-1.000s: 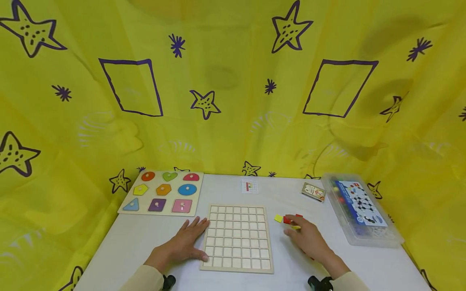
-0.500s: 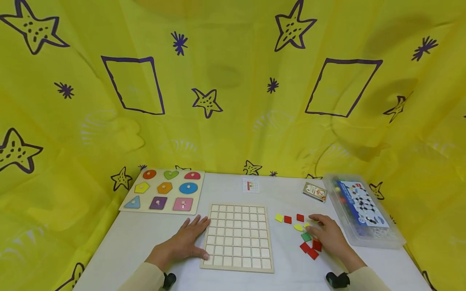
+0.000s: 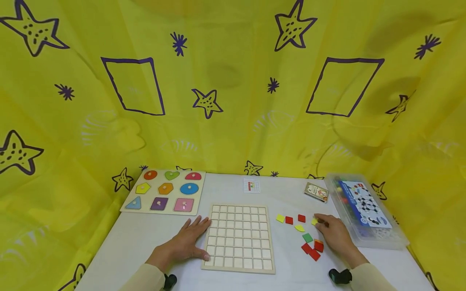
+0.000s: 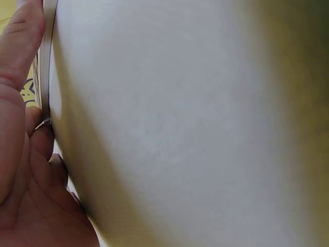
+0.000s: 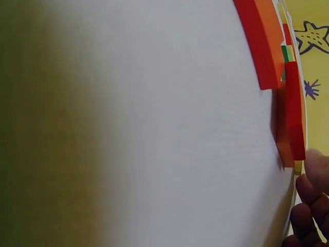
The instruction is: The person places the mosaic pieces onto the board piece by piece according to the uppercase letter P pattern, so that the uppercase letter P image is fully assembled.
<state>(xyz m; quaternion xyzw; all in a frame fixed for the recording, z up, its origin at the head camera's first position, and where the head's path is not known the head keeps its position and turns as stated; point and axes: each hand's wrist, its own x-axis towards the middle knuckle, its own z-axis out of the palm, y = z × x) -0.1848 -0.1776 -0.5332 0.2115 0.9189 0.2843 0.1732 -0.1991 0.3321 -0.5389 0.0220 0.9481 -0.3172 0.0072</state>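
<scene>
A pale wooden grid board (image 3: 238,270) lies on the white table. My left hand (image 3: 183,242) rests spread along its left edge, the thumb over the lower left corner and the fingertips at the side. In the left wrist view, that hand (image 4: 25,170) shows at the left. To the right of the board, my right hand (image 3: 335,235) pinches a small yellow tile (image 3: 314,221) between thumb and fingers. Beside it lie a green tile (image 3: 307,237), a yellow quarter-round tile (image 3: 299,228), a yellow tile (image 3: 280,218) and several red tiles (image 3: 314,254), one stacked on another piece.
A shape puzzle (image 3: 153,206) lies at the back left. A small grid card (image 3: 251,186) sits behind the board. Towards the back right are a card box (image 3: 316,192) and a clear plastic case (image 3: 380,238). A yellow curtain (image 3: 233,133) hangs behind the table.
My right hand has moved right from over the tiles, uncovering them. The yellow tile near its thumb has shifted right and slightly back with it. My left hand stays in place.
</scene>
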